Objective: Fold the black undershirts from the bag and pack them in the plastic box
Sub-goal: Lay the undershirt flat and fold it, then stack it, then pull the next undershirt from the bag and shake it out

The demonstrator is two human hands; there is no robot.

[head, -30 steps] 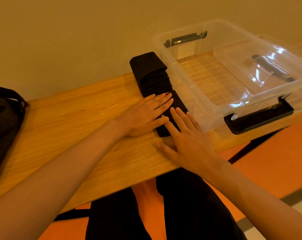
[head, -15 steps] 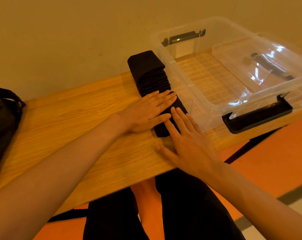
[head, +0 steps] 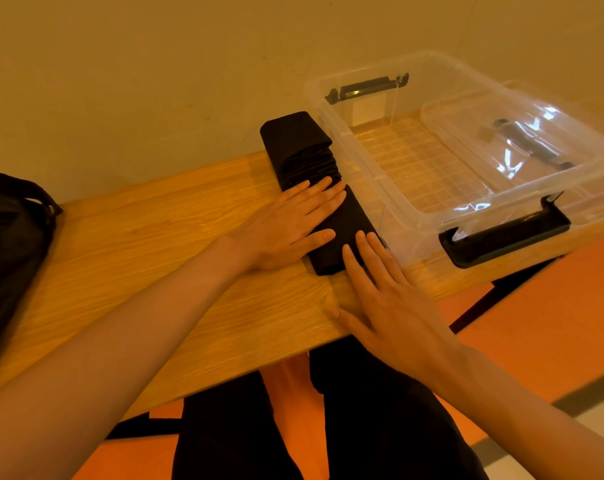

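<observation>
While both lie flat, ungripping, left hand on black undershirt, right hand at its end

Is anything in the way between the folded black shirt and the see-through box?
Nothing visible. The black undershirt lies beside the plastic box, under the left hand and right hand. The box's left part is open on top; a clear lid sits at its right.

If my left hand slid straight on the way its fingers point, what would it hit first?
Probably the plastic box's near side wall, just past the folded undershirt the left hand rests on.
</observation>
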